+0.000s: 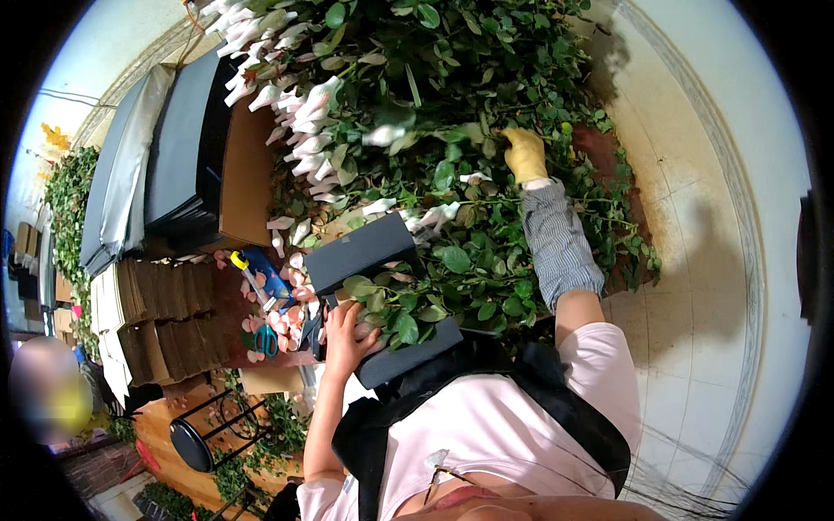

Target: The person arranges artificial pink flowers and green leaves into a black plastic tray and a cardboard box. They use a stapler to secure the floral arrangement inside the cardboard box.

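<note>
- White-wrapped rose is extending left from yellow-gloved right hand, which is grasping it
- Left hand is resting beside dark-grey cardboard; can't tell grip

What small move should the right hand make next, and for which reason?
Probably the gloved right hand should draw the white-wrapped flower toward the dark cardboard beside the left hand: the flower's stem seems to run into the glove, though blurred, and leafy stems already lie across that cardboard.
</note>
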A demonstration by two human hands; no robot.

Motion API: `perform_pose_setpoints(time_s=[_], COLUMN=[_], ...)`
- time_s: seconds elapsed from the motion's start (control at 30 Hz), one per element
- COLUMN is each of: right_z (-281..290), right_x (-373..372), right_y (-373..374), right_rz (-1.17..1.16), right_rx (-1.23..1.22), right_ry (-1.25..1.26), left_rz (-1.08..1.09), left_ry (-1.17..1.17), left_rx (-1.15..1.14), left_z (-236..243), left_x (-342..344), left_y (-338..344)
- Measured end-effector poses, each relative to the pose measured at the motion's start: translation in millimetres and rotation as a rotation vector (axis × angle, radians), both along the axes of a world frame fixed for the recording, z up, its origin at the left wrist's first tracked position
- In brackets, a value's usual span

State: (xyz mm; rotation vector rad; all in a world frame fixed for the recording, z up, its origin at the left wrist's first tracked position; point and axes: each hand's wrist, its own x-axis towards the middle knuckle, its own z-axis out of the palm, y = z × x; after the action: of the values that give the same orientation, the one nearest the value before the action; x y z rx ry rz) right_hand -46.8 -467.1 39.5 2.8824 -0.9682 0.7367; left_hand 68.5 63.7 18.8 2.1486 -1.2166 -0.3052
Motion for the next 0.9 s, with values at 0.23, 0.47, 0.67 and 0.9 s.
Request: perform_pose_setpoints(time_s=[0.23,0.47,0.67,0.9], right_z=[54.2,184.5,116.0,9.2], right_x=[54.4,47.7,-40.4,-56.0], right_y=[81.7,185.0,204.8,242.7], right_rz=[0.316,0.719,0.649,0.362], right_rx=[-0.001,-0.150,0.355,0.296], right_ry=[-0.127,-0.147,0.445,0.522], left_rz=[-0.042,-0.012,-0.024,-0.089], left_ry=[-0.003,0.031,0.103,-0.289], left_rx=[-0.004,-0.030,-0.094,0.063], left_z=[-1.8,-15.7,-26.7,13.8], left_x=[2.5,9.7,6.8,3.1], left_y=[-2.9,7.8,7.6,1.3])
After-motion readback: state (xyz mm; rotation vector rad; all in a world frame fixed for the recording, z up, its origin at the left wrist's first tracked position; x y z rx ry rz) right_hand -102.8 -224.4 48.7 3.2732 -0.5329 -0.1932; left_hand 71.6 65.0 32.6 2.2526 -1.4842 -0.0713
